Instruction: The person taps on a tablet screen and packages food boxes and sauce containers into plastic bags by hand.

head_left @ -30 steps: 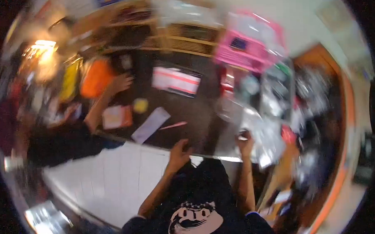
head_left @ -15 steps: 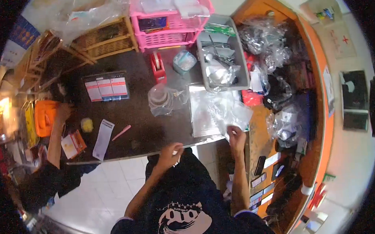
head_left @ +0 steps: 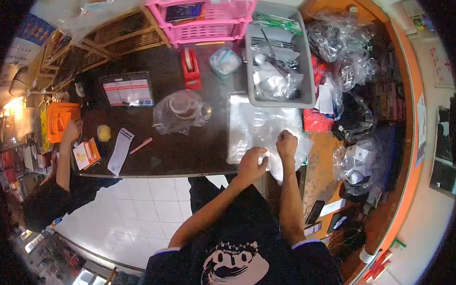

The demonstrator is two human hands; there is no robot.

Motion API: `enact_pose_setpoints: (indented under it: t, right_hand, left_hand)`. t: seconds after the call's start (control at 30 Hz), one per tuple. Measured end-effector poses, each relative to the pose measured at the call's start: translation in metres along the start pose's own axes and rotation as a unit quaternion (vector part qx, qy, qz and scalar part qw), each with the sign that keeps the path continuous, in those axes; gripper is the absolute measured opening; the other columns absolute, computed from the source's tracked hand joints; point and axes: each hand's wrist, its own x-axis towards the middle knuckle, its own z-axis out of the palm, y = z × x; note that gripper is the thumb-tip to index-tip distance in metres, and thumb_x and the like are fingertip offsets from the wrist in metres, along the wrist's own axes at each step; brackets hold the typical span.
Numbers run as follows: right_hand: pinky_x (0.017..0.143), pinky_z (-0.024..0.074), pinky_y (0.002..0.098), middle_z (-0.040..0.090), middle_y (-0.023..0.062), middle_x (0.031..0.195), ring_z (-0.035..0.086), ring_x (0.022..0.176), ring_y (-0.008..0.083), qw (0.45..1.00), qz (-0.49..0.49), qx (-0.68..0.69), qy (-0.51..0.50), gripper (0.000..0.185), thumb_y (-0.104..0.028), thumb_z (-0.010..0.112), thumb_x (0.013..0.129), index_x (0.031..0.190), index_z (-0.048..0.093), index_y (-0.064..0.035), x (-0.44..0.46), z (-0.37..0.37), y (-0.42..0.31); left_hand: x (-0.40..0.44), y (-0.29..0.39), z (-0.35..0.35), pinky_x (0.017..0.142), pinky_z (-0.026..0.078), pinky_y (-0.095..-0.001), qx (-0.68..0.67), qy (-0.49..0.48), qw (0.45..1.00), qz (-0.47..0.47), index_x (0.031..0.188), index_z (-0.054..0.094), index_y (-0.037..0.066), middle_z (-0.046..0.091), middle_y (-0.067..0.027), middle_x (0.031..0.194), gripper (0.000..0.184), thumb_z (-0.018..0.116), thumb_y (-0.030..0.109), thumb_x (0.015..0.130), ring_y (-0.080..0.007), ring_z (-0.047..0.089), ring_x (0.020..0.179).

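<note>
Over the front edge of the dark table, my right hand (head_left: 287, 145) is closed on a clear plastic bag (head_left: 275, 167) that hangs past the edge. Just left of it is my left hand (head_left: 253, 164), its thumb and fingers apart beside the same plastic. Beneath both hands lies a stack of clear plastic sheets (head_left: 242, 123). Further left on the table is a roll in crumpled clear plastic (head_left: 182, 106).
A grey bin (head_left: 310, 92) of packets and a pink rack (head_left: 211, 31) stand behind. Nearby are a red tape dispenser (head_left: 191, 73) and a clear tub (head_left: 224, 62). At left, a co-worker's hand (head_left: 73, 130) touches an orange container (head_left: 59, 115).
My left hand has moved right, up to the plastic near my right hand, and its fingers have spread. The plastic-wrapped roll appears further left, and the camera view has shifted.
</note>
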Motion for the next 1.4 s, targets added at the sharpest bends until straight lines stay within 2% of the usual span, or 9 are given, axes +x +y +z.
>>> enact_pose_setpoints:
  t: [0.2, 0.43, 0.53, 0.6, 0.7, 0.8, 1.1, 1.27, 1.4]
  right_hand:
    - [0.063, 0.0533, 0.0304, 0.073, 0.0108, 0.083, 0.066, 0.071, 0.0136, 0.947, 0.005, 0.321, 0.019, 0.017, -0.005, 0.079, 0.078, 0.091, 0.069, -0.0019, -0.020, -0.083, -0.036]
    - [0.061, 0.0512, 0.0276, 0.070, 0.0093, 0.087, 0.062, 0.069, 0.0123, 0.919, 0.110, 0.364, 0.102, 0.017, -0.003, 0.077, 0.082, 0.080, 0.061, 0.0004, -0.006, -0.217, -0.048]
    - [0.063, 0.0516, 0.0275, 0.070, 0.0088, 0.086, 0.064, 0.069, 0.0145, 0.964, 0.071, 0.235, 0.101, 0.019, -0.001, 0.077, 0.081, 0.086, 0.058, -0.0005, -0.001, -0.225, -0.020]
    - [0.066, 0.0503, 0.0259, 0.069, 0.0080, 0.078, 0.066, 0.072, 0.0141, 0.877, 0.064, 0.458, 0.131, 0.024, -0.002, 0.076, 0.083, 0.096, 0.056, -0.0017, -0.003, -0.233, -0.027]
    - [0.068, 0.0512, 0.0266, 0.069, 0.0093, 0.080, 0.067, 0.077, 0.0157, 0.918, 0.067, 0.375, 0.114, 0.027, -0.003, 0.076, 0.082, 0.100, 0.055, -0.0016, -0.011, -0.263, -0.057]
    - [0.069, 0.0511, 0.0291, 0.069, 0.0097, 0.079, 0.065, 0.074, 0.0167, 0.929, 0.011, 0.341, 0.145, 0.019, 0.001, 0.075, 0.080, 0.094, 0.063, -0.0002, -0.024, -0.247, -0.078]
    - [0.070, 0.0511, 0.0298, 0.064, 0.0091, 0.086, 0.062, 0.078, 0.0180, 0.833, -0.044, 0.417, 0.360, 0.018, 0.002, 0.078, 0.075, 0.085, 0.063, -0.0005, -0.083, -0.345, -0.096]
    - [0.072, 0.0551, 0.0321, 0.066, 0.0145, 0.100, 0.065, 0.082, 0.0220, 0.774, -0.058, 0.335, 0.535, 0.021, -0.009, 0.066, 0.090, 0.109, 0.061, 0.0000, -0.085, -0.424, -0.057]
    - [0.073, 0.0552, 0.0282, 0.066, 0.0158, 0.112, 0.065, 0.084, 0.0182, 0.725, -0.035, 0.411, 0.551, 0.032, -0.009, 0.056, 0.100, 0.131, 0.055, 0.0003, -0.048, -0.479, -0.053]
  left_hand:
    - [0.057, 0.031, 0.021, 0.082, 0.054, -0.0385, -0.151, -0.001, 0.975, -0.162, 0.140, 0.033, 0.002, 0.065, -0.0211, 0.110, 0.074, 0.077, 0.025, 0.085, -0.0308, 0.067, 0.097]
    - [0.063, 0.051, 0.012, 0.058, 0.053, -0.0335, -0.082, 0.081, 0.991, -0.066, 0.120, 0.052, 0.004, 0.066, -0.0095, 0.087, 0.045, 0.077, 0.014, 0.083, -0.0173, 0.065, 0.066]
    - [0.062, 0.104, 0.002, 0.080, 0.050, -0.0433, 0.050, 0.131, 0.989, -0.042, 0.117, 0.053, 0.004, 0.062, -0.0141, 0.106, 0.051, 0.080, 0.007, 0.074, -0.0297, 0.062, 0.092]
    - [0.054, 0.140, -0.006, 0.104, 0.035, -0.0514, 0.130, 0.219, 0.964, 0.077, 0.125, 0.048, 0.005, 0.054, -0.0173, 0.122, 0.066, 0.079, 0.001, 0.067, -0.0406, 0.048, 0.119]
    - [0.058, 0.152, 0.017, 0.102, 0.040, -0.0491, 0.023, 0.106, 0.957, 0.268, 0.127, 0.048, 0.003, 0.054, -0.0183, 0.121, 0.069, 0.079, 0.002, 0.066, -0.0407, 0.052, 0.113]
    - [0.099, 0.119, 0.093, 0.101, 0.043, -0.0475, -0.231, -0.028, 0.950, 0.209, 0.120, 0.057, 0.004, 0.060, -0.0182, 0.118, 0.051, 0.075, 0.009, 0.073, -0.0389, 0.055, 0.117]
    - [0.166, -0.033, 0.231, 0.082, 0.051, -0.0403, 0.164, -0.034, 0.974, 0.153, 0.100, 0.062, 0.007, 0.067, -0.0116, 0.099, 0.029, 0.069, 0.013, 0.073, -0.0327, 0.065, 0.093]
    - [0.161, -0.095, 0.243, 0.098, 0.049, -0.0457, 0.022, -0.086, 0.995, 0.041, 0.142, 0.045, 0.004, 0.047, -0.0155, 0.142, 0.072, 0.073, 0.028, 0.081, -0.0317, 0.054, 0.123]
    - [0.120, 0.066, 0.133, 0.106, 0.044, -0.0437, 0.176, -0.120, 0.962, 0.172, 0.148, 0.039, 0.006, 0.045, -0.0176, 0.146, 0.078, 0.073, 0.031, 0.082, -0.0322, 0.051, 0.129]
